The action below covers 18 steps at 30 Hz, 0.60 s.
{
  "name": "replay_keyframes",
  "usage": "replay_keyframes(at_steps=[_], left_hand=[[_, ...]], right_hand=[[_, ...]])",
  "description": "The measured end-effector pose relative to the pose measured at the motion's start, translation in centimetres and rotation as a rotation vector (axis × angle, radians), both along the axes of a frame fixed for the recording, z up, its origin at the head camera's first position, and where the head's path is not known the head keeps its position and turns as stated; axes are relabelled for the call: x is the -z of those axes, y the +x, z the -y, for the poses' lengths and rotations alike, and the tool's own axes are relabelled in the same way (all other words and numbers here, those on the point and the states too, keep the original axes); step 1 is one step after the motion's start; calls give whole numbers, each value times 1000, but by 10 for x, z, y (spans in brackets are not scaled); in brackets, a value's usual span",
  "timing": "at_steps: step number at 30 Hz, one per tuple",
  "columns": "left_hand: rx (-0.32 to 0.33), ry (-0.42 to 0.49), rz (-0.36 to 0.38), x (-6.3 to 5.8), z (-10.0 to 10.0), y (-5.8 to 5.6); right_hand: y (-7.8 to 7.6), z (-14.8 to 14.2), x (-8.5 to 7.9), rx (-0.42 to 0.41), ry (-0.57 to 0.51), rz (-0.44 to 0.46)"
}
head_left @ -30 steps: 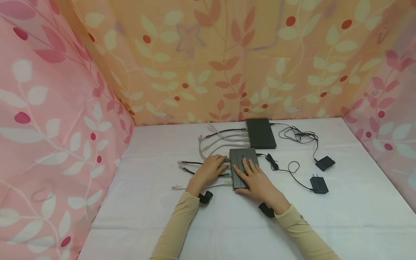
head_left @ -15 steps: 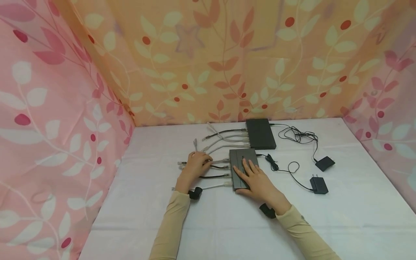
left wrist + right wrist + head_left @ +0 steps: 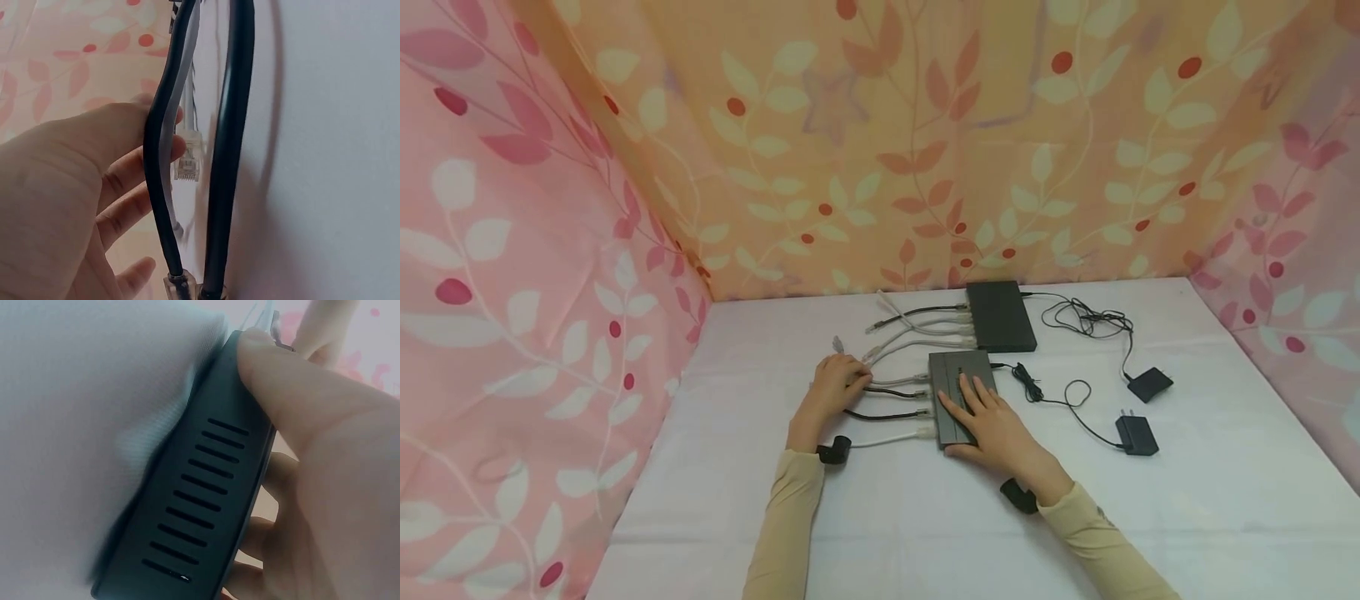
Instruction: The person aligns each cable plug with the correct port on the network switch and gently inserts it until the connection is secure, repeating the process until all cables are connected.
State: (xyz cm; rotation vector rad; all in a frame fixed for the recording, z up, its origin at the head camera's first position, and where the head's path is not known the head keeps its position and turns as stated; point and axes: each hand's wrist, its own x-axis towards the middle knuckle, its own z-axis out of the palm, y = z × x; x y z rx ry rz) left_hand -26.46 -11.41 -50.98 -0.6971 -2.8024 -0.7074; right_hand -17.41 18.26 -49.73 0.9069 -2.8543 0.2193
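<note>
My left hand (image 3: 833, 385) pinches a grey network cable (image 3: 901, 381) near its free end, whose plug (image 3: 838, 343) sticks out past the fingers. The other end sits in the grey network switch (image 3: 951, 367). In the left wrist view, two black network cables (image 3: 228, 125) cross in front of the fingers, and a clear plug (image 3: 187, 164) shows behind them. My right hand (image 3: 1000, 429) lies spread over the top of the grey switch, its thumb along the near side. The slotted side wall (image 3: 187, 487) faces the right wrist camera.
Behind stands a black network switch (image 3: 1000, 317), with several grey and black cables trailing left. Two power adapters (image 3: 1137, 435) lie at the right, their thin cords leading to the switches. A white network cable (image 3: 887, 440) runs from the grey switch's nearest port.
My left hand has slid left along the grey cable, away from the switch, straightening it; its plug has swung down and left. The right hand stays on the switch. The view has tilted slightly.
</note>
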Motion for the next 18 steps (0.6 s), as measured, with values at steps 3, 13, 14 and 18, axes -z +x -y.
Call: replay_keyframes(at_steps=[3,13,14,18], left_hand=[[5,26,-4,0,4,-2],[9,134,19,-2,14,-6],[-2,142,30,-3,14,-6],[-53,152,27,-6,18,-9]], right_hand=[[-1,0,1,0,1,3],[-16,-20,-2,-52,-122,157],[-18,-23,-3,-55,-163,175],[-33,-40,-4,-18,-279,164]])
